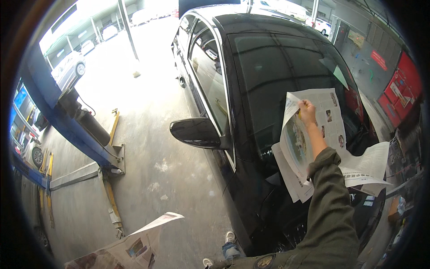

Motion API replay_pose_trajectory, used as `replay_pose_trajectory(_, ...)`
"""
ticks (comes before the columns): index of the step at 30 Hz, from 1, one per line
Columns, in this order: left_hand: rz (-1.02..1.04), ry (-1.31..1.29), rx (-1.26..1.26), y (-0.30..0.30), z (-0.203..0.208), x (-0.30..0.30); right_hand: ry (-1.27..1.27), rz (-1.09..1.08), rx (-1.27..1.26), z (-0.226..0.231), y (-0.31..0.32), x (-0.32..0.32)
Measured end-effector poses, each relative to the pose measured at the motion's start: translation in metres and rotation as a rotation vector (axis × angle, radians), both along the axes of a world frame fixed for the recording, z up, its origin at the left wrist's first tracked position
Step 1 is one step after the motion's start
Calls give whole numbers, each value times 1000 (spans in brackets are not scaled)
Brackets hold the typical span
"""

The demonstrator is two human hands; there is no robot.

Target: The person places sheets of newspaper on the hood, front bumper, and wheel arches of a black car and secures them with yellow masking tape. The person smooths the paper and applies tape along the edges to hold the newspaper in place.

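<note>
My right hand [307, 112] is closed on the upper left edge of a newspaper sheet [329, 107], and the corner folds over beside my fingers. Further loose sheets lie beneath and beside it over the lower windshield [268, 76] of a black car, and one [367, 168] spreads out to the right of my forearm. Another printed newspaper sheet [134, 246] shows at the lower left, with its far corner raised off the ground. My left hand is out of the picture, so what it holds does not show.
The car's side mirror [197, 132] sticks out on the left. A blue lift post [58, 107] with yellow arms [109, 197] stands on the concrete floor further left. Red cabinets [403, 89] line the right wall. Other cars, including a silver one [68, 69], are parked at the back.
</note>
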State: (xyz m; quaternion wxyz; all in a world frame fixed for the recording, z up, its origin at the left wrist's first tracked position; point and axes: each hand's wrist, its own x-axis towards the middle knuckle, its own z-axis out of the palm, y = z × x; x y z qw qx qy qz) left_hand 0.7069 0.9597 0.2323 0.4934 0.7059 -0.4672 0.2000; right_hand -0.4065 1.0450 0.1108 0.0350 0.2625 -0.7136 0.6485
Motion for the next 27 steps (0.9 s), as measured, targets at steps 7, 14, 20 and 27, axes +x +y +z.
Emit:
replay_pose_trajectory(7, -119, 180, -132, -49, -4, -68, 101, 26, 323, 20, 7, 81)
replay_pose_trajectory(14, -337, 292, -8, -109, 9, -100, 106, -39, 599, 35, 15, 184)
replay_pose_trajectory(20, -651, 310, -207, -143, 33, -147, 224, 371, 278, 109, 3, 388)
replay_pose_trajectory(27, -1250, 167, -247, -165, 17, -182, 650, 550, 404, 167, -31, 651)
